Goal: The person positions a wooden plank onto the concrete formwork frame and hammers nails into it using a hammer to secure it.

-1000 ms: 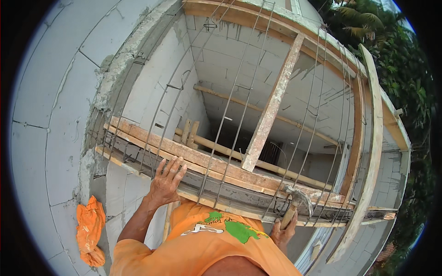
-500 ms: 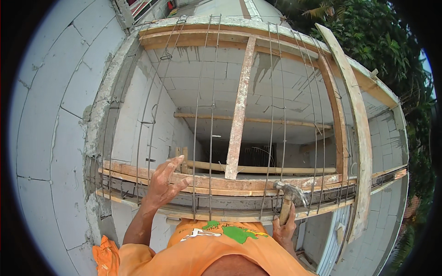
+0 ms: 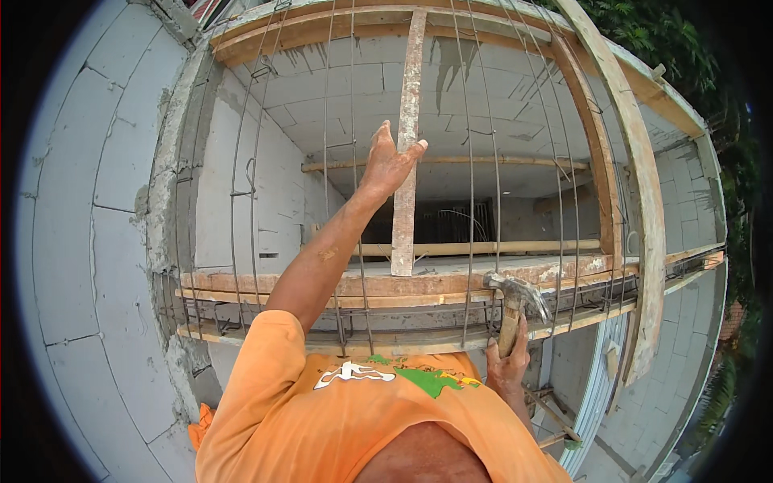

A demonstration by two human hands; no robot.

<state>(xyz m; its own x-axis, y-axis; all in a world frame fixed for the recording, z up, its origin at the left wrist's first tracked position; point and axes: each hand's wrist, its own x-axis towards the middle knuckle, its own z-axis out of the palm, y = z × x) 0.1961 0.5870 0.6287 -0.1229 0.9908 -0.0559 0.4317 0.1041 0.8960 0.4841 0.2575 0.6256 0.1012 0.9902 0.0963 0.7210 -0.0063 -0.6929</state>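
My left hand (image 3: 392,165) is stretched far out over the frame, thumb and fingers spread. It overlaps the left edge of a paint-spattered wooden board (image 3: 409,88) that spans the opening lengthwise; whether it touches the board I cannot tell. Close to my body, my right hand (image 3: 509,362) is wrapped round the wooden handle of a claw hammer (image 3: 510,322). The hammer stands upright, its metal head by the near wooden beam (image 3: 451,283). Thin steel rebars (image 3: 361,233) run lengthwise over the opening on both sides of the board.
Grey block walls (image 3: 64,241) rise on the left, with rough concrete at their edge. A long plank (image 3: 624,121) lies across the frame at the right. Bamboo poles (image 3: 483,247) cross the deep opening below. Trees (image 3: 668,48) stand beyond at the far right.
My left hand has moved forward and right, from above the near beam to the middle board. My right hand still grips the hammer near the beam. The view has shifted with my head.
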